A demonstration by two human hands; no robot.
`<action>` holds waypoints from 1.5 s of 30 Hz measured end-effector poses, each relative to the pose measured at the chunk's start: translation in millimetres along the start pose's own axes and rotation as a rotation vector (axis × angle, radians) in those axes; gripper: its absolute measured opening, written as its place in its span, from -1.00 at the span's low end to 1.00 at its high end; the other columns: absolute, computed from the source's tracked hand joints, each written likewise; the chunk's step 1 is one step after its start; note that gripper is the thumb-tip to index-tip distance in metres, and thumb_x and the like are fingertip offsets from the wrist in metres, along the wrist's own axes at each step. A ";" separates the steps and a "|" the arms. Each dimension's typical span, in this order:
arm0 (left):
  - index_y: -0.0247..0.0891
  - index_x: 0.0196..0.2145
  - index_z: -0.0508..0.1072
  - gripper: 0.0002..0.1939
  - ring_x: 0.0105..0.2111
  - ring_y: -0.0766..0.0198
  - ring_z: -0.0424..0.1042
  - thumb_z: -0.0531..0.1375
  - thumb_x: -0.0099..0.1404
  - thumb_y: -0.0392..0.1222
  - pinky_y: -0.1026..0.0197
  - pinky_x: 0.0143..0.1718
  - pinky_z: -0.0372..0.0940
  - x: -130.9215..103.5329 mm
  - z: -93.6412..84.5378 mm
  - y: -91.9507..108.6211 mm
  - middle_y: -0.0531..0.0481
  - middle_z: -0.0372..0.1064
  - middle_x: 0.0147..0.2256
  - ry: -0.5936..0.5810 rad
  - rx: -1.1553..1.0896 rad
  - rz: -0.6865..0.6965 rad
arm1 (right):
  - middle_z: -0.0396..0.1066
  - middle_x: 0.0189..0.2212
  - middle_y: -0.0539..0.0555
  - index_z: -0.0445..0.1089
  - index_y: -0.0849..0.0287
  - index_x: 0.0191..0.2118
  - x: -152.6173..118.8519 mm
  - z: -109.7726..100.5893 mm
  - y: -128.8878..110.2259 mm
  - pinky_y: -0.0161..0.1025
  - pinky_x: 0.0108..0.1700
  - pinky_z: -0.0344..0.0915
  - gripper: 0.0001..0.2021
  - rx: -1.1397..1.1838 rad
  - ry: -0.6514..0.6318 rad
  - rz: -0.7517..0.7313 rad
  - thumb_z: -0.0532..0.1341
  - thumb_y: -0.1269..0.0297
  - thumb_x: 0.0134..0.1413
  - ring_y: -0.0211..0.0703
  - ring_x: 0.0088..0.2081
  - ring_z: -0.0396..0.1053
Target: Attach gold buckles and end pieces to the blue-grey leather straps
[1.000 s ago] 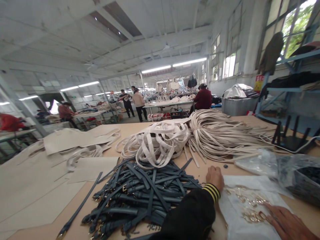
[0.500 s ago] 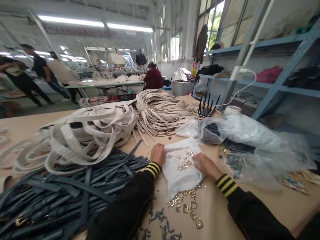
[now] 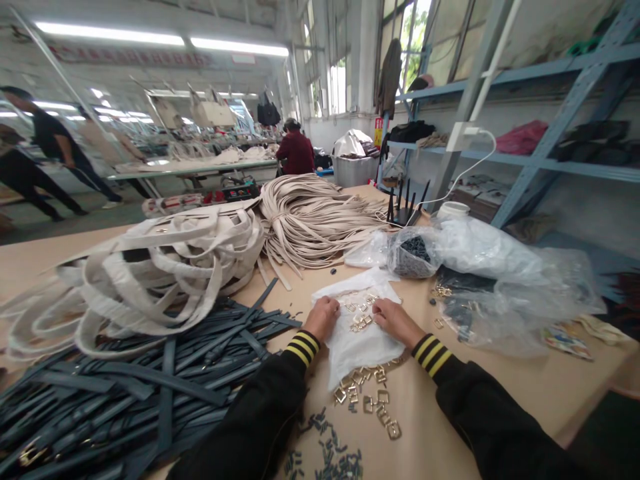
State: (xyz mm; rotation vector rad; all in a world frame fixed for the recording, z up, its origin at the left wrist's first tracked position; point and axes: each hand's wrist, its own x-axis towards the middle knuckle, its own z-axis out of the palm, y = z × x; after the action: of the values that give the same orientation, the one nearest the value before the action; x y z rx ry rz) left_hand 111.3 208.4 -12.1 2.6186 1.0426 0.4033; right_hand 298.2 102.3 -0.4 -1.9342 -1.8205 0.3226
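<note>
A thin white plastic bag [image 3: 345, 360] lies on the table between my hands, with several gold metal buckles [image 3: 361, 324] on or in it. My left hand [image 3: 323, 319] is closed at the bag's left side, its fingers curled in on the plastic. At the right side, my right hand [image 3: 399, 323] is closed with its fingertips pinched on the bag close to the buckles. More gold rectangular buckles [image 3: 383, 416] spill onto the table below the bag's lower edge. Small dark pieces [image 3: 335, 453] lie scattered nearer to me.
Dark blue straps [image 3: 125, 387] pile up at left, below looped off-white straps [image 3: 200, 287]. A beige strap bundle [image 3: 310, 213] lies behind. A black router [image 3: 407, 212] and clear plastic bags [image 3: 530, 320] stand at right. People are in the background.
My right hand has moved inward to the left, and its fingers have closed at the bag. My left hand has curled tighter. The camera view has shifted slightly.
</note>
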 end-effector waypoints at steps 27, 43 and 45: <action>-0.24 -0.42 0.21 -0.94 -0.45 0.33 0.21 -0.02 0.18 -0.25 0.29 -0.37 0.12 -12.8 -21.3 16.4 0.06 0.22 -0.47 0.187 -0.256 -0.070 | 0.22 -0.39 0.07 0.29 0.23 -0.36 9.1 9.1 -11.0 -0.36 -0.31 0.05 -0.88 -0.121 -0.169 -0.069 0.10 0.51 -0.09 -0.25 -0.35 0.20; -0.27 -0.49 0.27 -0.95 -0.45 0.31 0.22 0.12 0.01 -0.34 0.28 -0.40 0.12 -15.5 6.9 45.6 0.05 0.18 -0.49 -0.129 -0.178 -0.038 | 0.19 -0.36 0.08 0.29 0.24 -0.36 8.4 7.5 -12.9 -0.36 -0.32 0.06 -0.87 -0.117 -0.169 -0.066 0.09 0.52 -0.10 -0.27 -0.37 0.17; -0.28 -0.49 0.26 -0.95 -0.45 0.32 0.22 0.12 0.03 -0.32 0.29 -0.41 0.14 -16.4 4.7 44.7 0.04 0.17 -0.46 -0.132 -0.168 -0.048 | 0.19 -0.34 0.08 0.28 0.24 -0.31 7.8 7.1 -13.2 -0.36 -0.31 0.06 -0.83 -0.116 -0.167 -0.064 0.10 0.53 -0.11 -0.27 -0.36 0.18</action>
State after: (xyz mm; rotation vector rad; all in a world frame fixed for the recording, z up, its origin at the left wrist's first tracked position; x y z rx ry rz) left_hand 129.1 165.1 -2.4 2.4318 0.9814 0.2892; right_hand 284.0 111.3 0.9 -1.9730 -2.0448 0.3747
